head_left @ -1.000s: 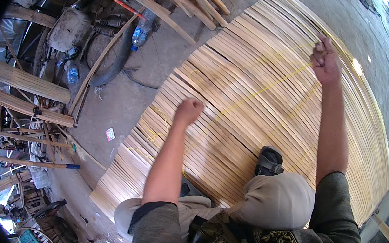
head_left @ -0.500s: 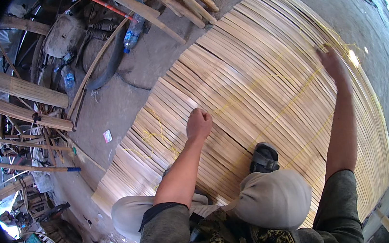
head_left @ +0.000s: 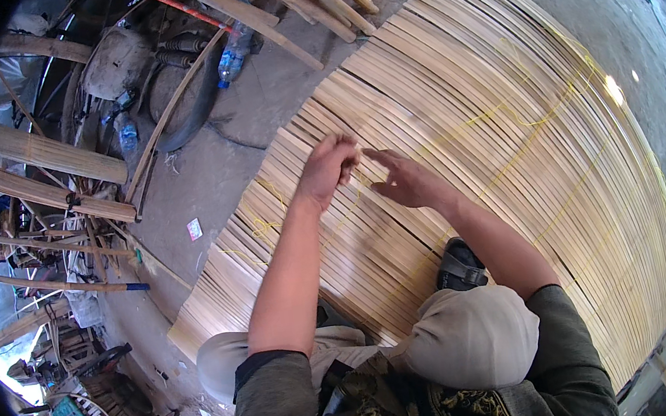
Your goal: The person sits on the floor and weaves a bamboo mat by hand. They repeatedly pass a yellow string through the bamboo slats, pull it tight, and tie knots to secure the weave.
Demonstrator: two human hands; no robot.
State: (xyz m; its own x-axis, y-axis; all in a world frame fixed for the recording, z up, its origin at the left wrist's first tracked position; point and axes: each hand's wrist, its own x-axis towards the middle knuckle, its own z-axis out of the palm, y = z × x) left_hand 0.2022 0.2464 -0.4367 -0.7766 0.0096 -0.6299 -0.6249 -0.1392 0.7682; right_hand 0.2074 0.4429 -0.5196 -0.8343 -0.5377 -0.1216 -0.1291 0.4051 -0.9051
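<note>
A large mat of narrow pale wooden slats lies on the ground beneath me, with thin yellow string running across it in loose lines. Over its middle, my left hand is closed in a pinch at the string, which shows just beside the fingertips; the exact grip is small and partly hidden. My right hand is close by on the right, its forefinger stretched toward the left hand and its fingers apart. A looser tangle of the yellow string lies on the slats left of my left forearm.
My dark sandal rests on the mat. Wooden poles lie at the far edge. Plastic bottles and a curved dark tyre are at far left, beside bamboo lengths. A small card lies on the floor.
My right hand has come from the far right of the mat to beside my left hand. The left hand has shifted slightly farther away. The string at right now lies slacker.
</note>
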